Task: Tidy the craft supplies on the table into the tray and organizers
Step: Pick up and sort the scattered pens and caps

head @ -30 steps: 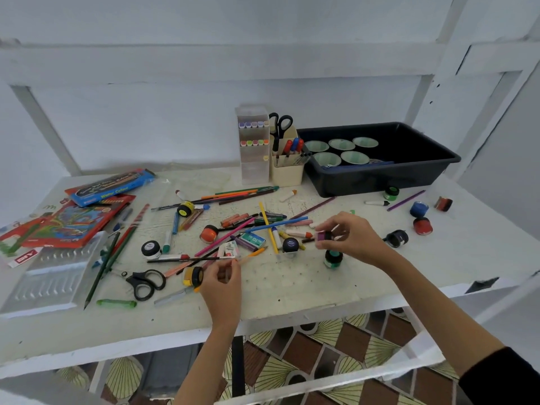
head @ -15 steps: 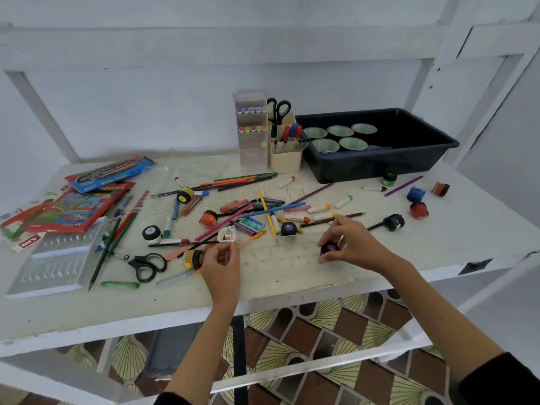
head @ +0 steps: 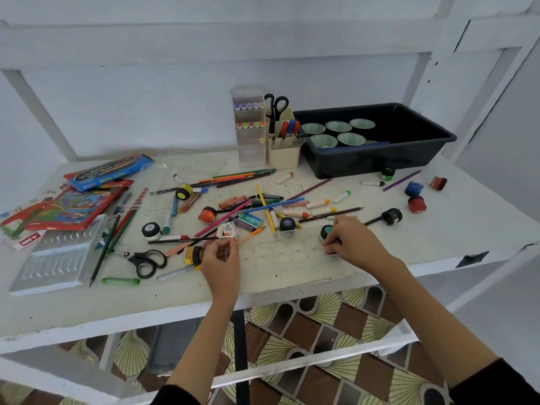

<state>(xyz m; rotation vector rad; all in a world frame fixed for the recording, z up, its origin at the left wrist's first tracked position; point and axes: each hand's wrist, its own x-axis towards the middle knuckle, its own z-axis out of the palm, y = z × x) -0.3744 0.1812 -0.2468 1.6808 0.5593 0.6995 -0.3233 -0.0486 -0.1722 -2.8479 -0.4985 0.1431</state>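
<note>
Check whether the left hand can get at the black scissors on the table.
Probably yes: the black scissors lie uncovered just left of the left hand, with only a yellow pot between them. The hand pinches an orange pencil, though, which could hamper the grip.

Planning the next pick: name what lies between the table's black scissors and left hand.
Head view: a yellow pot on its side, between the black scissors and left hand.
</note>
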